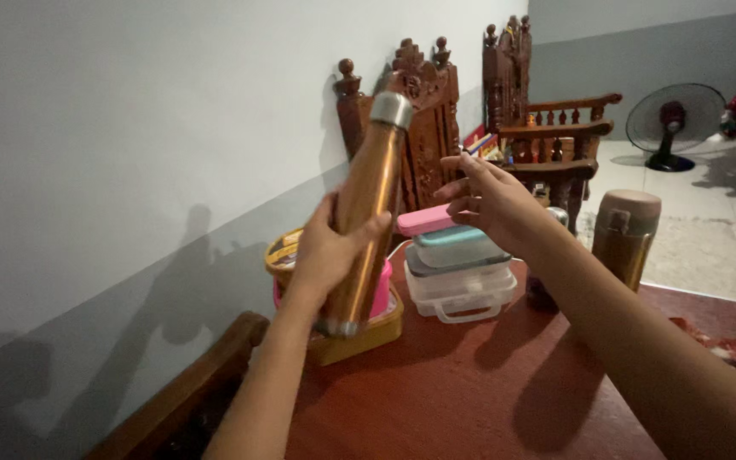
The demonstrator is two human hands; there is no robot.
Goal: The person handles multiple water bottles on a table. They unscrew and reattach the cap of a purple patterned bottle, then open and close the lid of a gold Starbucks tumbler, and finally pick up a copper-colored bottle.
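1. Copper bottle (370,204) is held tilted above the red table (470,383), with left hand (327,251) fingers wrapped round its lower body.
2. Right hand (491,200) hovers beside it, fingers loosely spread, holding nothing, over stacked lunch boxes (457,268).

Grey wall (129,128), carved wooden chairs (423,128), standing fan (673,119), tiled floor (726,204).

Left hand (327,247) grips copper-coloured bottle (366,213) at mid-body, bottle tilted, silver cap (391,109) uppermost, base clear of bench (487,383). Right hand (491,200) open, fingers (453,189) spread, beside bottle, not touching. Below right hand: stacked lidded containers (460,277), pink lid (425,220) on top. Yellow tub (359,336) behind bottle. Brown flask (626,234) at bench's far edge. Carved wooden chairs (436,128) along wall.
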